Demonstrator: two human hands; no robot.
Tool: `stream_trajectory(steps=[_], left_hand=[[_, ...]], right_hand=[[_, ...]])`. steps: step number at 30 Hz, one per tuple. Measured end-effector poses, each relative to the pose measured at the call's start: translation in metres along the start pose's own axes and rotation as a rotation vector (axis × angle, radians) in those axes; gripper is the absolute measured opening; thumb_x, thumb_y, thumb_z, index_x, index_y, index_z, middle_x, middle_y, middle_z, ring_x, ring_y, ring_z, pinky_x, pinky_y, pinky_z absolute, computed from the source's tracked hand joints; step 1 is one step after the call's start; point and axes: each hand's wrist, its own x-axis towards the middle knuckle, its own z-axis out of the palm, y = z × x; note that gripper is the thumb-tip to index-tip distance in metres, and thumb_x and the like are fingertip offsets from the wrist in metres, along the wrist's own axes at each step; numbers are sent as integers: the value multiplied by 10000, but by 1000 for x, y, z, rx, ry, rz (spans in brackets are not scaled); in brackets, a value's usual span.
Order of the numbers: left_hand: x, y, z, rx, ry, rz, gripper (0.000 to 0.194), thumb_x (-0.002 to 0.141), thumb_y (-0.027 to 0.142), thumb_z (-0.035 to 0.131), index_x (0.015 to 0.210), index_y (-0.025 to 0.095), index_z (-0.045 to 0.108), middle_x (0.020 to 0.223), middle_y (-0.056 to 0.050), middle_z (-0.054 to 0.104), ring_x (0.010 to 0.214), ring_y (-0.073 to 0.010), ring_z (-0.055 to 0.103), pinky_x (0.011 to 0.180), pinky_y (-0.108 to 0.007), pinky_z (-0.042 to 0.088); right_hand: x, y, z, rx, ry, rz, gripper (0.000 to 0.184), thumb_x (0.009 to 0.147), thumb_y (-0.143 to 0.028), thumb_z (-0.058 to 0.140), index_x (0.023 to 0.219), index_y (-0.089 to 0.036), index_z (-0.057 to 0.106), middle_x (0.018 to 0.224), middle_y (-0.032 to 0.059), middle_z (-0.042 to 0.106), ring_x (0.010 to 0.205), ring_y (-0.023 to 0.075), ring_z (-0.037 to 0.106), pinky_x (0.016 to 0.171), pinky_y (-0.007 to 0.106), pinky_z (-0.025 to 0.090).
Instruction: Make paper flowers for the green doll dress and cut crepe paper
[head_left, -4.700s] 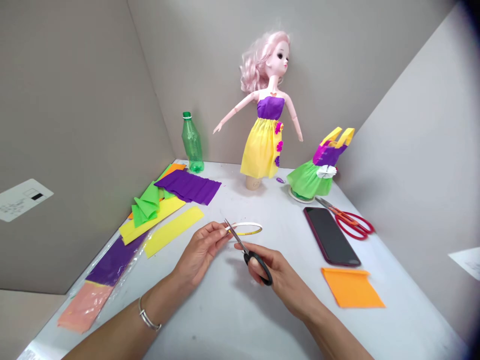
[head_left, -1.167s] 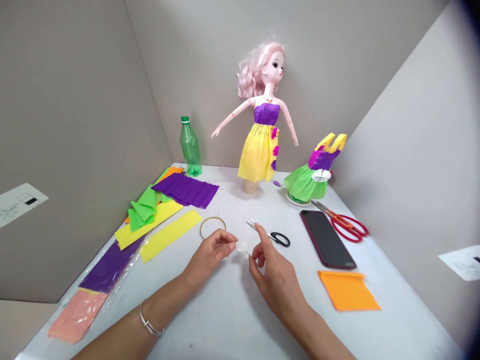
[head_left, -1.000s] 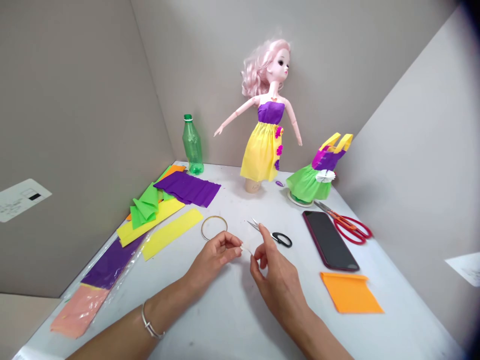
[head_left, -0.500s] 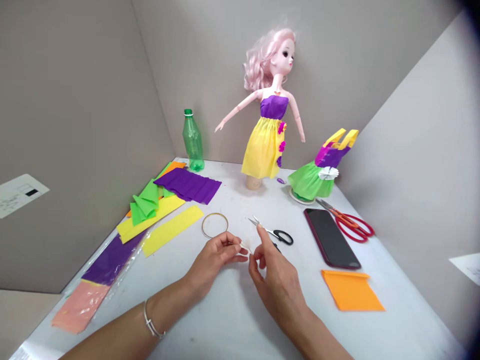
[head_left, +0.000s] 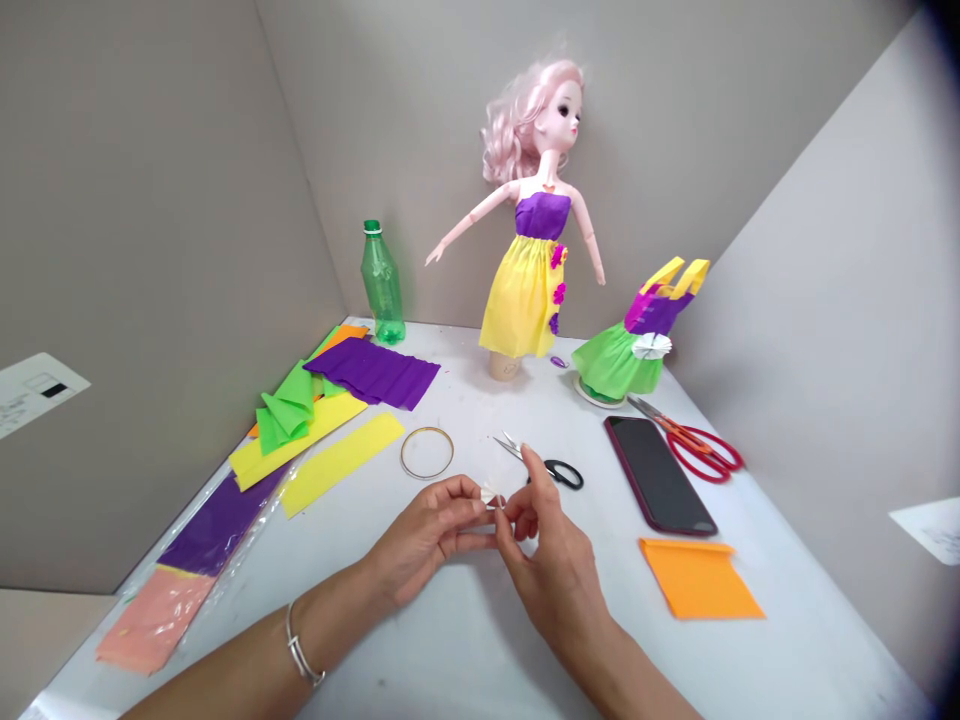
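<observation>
Item: small white folded paper piece [head_left: 491,495], pleated and fan-like, held above the middle of the counter [head_left: 442,400]. Its thin paper could crumple or tear under uneven finger pressure, and its small size means a loosened pinch could drop it. Left hand [head_left: 427,535] and right hand [head_left: 555,570] meet at it, the fingers [head_left: 517,510] of each clamped on one side. A silver bangle [head_left: 302,660] circles the left wrist. Adjacent: black-handled steel scissors [head_left: 561,473], just beyond the right hand, their pointed blades a possible snag for a careless reach; thin gold-coloured hoop [head_left: 427,453], beyond the left hand; yellow crepe-paper strip [head_left: 334,465], towards the counter's left edge.
</observation>
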Motion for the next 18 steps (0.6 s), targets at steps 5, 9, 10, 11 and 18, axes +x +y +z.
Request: stream_trajectory(steps=[5,9,10,11,18], left_hand=[[2,1,-2,-27,-15,-6,54,858,127,644,844,138,592,888,-65,666,909,-185,666,936,-366,501],[3,1,-3,-27,6,7,55,849,117,654,840,135,603,877,-51,661,908,-158,654,964,-324,478],[3,1,-3,-26,6,10,57,847,118,657,833,135,605,874,-48,659,910,-156,651,959,-316,479],[3,1,-3,-23,7,15,58,845,119,660,827,134,607,871,-46,658,914,-155,648,954,-309,479],[3,3,-3,13,5,32,25,850,133,658,849,136,633,893,-45,637,945,-176,629,958,-363,490]], right_hand=[[2,-1,-1,33,-19,-3,670,919,-169,505,1513,-235,201,792,-15,603,596,129,574,562,239,542],[3,-1,-2,42,-31,-3,652,930,-184,503,1508,-235,206,813,-5,621,606,135,581,577,251,547],[3,0,-2,43,-34,-4,652,932,-186,503,1508,-235,203,820,-2,627,609,137,583,581,255,547],[3,0,-2,43,-37,-5,651,934,-188,503,1508,-235,200,824,0,631,612,139,585,585,259,547],[2,1,-4,53,-67,2,630,941,-181,486,1503,-231,206,830,-4,643,626,136,591,596,255,534]])
